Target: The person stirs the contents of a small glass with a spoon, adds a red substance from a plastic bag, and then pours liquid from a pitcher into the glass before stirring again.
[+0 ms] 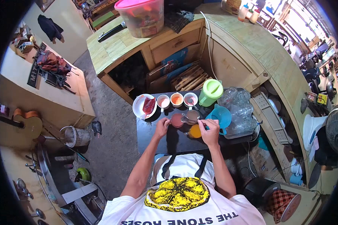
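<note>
My left hand (162, 127) is closed at the near left side of a cup of pink drink (177, 120), its fingers seemingly on the handle. A spoon (185, 118) is pinched in my right hand (210, 131), its bowl between the pink drink and a cup of brownish drink (193, 116). Close below stands a cup of orange-yellow drink (195, 131). Behind are three white cups, one with pale pink (163, 101), one with orange (177, 99) and one with pink contents (190, 99). A white bowl (139, 107) at the left holds a red packet (149, 105).
A lidded green pitcher (211, 92), a blue pitcher (221, 116) and a tray of upturned clear glasses (238, 112) stand on the right of the dark table (148, 137). A wooden counter (118, 50) curves behind, carrying a pink-lidded tub (142, 18).
</note>
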Demonstrator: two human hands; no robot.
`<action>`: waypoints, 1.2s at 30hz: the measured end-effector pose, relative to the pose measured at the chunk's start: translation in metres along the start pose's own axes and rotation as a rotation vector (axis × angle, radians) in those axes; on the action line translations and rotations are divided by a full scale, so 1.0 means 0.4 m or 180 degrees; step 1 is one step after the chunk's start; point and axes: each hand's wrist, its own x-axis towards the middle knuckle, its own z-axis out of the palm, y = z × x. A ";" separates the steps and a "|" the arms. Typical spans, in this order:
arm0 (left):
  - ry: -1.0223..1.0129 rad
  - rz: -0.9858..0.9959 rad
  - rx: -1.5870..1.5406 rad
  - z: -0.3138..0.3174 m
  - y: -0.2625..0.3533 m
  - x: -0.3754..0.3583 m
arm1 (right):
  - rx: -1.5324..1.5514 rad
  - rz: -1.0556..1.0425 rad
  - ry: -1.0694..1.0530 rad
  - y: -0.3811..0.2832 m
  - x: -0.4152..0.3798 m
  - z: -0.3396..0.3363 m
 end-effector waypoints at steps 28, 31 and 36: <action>0.0879 -0.0110 -0.0520 0.050 0.005 0.022 | 0.0643 0.1340 0.0488 0.022 -0.071 0.033; 0.1250 -0.0197 -0.0428 0.036 0.079 -0.009 | 0.1121 0.2028 0.0614 0.051 -0.090 0.030; -0.0603 -0.0556 -0.1233 0.015 0.315 -0.152 | 0.2521 0.3190 0.0978 0.049 -0.118 0.018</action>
